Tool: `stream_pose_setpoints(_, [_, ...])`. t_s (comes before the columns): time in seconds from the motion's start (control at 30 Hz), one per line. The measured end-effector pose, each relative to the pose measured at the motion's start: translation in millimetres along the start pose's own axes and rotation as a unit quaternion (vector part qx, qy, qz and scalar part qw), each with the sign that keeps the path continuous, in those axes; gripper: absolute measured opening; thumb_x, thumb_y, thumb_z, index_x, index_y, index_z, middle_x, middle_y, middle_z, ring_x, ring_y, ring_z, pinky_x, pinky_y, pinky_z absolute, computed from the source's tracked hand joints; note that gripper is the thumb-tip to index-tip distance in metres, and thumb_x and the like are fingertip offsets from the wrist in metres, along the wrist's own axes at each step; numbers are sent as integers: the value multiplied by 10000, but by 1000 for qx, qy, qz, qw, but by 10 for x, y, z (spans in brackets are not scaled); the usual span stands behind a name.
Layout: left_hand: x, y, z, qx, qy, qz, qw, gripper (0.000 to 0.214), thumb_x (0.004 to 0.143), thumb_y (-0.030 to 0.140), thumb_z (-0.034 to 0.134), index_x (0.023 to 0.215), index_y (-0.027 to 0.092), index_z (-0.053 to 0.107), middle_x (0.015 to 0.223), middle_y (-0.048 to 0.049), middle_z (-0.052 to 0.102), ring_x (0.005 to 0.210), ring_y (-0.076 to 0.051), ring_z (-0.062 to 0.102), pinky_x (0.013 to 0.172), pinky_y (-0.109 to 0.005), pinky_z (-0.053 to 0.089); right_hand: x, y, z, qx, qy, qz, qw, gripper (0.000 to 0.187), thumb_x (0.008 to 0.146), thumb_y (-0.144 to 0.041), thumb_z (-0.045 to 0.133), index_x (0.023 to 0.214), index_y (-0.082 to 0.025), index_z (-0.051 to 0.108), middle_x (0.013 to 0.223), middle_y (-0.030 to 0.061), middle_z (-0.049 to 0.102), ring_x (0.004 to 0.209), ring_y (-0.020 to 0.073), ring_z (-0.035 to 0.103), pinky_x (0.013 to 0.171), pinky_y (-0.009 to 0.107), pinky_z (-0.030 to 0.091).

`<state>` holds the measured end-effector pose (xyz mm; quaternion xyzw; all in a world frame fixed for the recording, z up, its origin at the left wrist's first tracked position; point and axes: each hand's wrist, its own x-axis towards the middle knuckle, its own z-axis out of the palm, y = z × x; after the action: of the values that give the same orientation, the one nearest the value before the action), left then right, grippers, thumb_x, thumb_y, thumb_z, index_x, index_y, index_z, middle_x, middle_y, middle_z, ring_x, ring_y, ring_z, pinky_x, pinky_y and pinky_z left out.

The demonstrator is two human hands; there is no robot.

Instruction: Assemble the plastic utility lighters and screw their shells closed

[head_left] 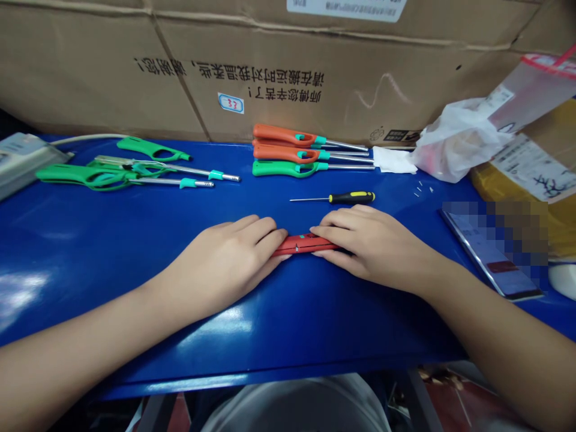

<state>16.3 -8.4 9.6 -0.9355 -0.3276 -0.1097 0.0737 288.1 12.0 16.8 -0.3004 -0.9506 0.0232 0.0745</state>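
Observation:
Between my two hands lies a red lighter casing (302,245), held level just over the blue table. A dark seam runs along its side, and a bit of teal shows on top. My left hand (234,252) is closed around its left end, thumb below and fingers above. The right end is pinched by my right hand (366,243). Both ends of the casing are hidden by my fingers. Just beyond my right hand rests a screwdriver (353,197) with a black and yellow handle, its shaft pointing left.
Behind stand orange lighters (281,151) and a green lighter (276,168). Green lighter parts (67,174) lie at the left. A phone (490,255), a plastic bag (459,141), a tissue (395,160) and small white bits are at the right. A cardboard box (112,78) walls off the back.

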Motion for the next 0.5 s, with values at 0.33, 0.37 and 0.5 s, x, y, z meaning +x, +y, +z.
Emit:
stream_pose_setpoints(0.33, [16, 21, -36, -103, -26, -26, 994, 357, 1122, 324, 387, 1116, 163, 705, 948, -59, 699, 820, -205, 667, 707, -321, 517, 18, -74, -52, 37, -34, 30, 998, 348, 1096, -338, 471, 1022, -154, 757, 1035, 110, 765, 972, 254, 690, 885, 411, 486])
stream_pose_setpoints(0.37, [18, 18, -38, -114, -24, -28, 993, 349, 1121, 320, 391, 1121, 161, 702, 955, -58, 699, 832, -205, 668, 716, -320, 516, 17, -67, -52, 42, -34, 32, 998, 344, 1095, -344, 475, 1014, -157, 752, 1024, 104, 765, 955, 250, 692, 881, 408, 490])
stream_pose_setpoints(0.5, [23, -47, -29, -150, -27, -49, 987, 323, 1114, 327, 418, 1140, 158, 692, 977, -57, 688, 867, -210, 669, 740, -322, 508, -22, 17, -64, 67, 10, 44, 997, 282, 1070, -369, 547, 1129, -169, 736, 1103, 97, 781, 996, 252, 719, 898, 392, 510])
